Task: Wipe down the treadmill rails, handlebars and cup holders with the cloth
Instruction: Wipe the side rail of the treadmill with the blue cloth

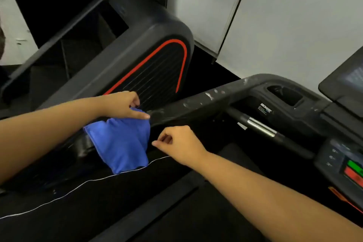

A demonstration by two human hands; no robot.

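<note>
Two forearms (265, 192) reach over the treadmill rail (196, 102).
The left hand's (125, 105) fingers pinch the blue cloth (119, 143), which hangs below them over the rail; just right of it, the right hand's (177, 141) fingers curl on nothing.

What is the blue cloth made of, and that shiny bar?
The cloth looks like soft microfibre fabric: it is matte and drapes in folds over the rail. The bar looks like polished metal, or maybe chromed plastic: it shows bright, mirror-like glints.
</note>
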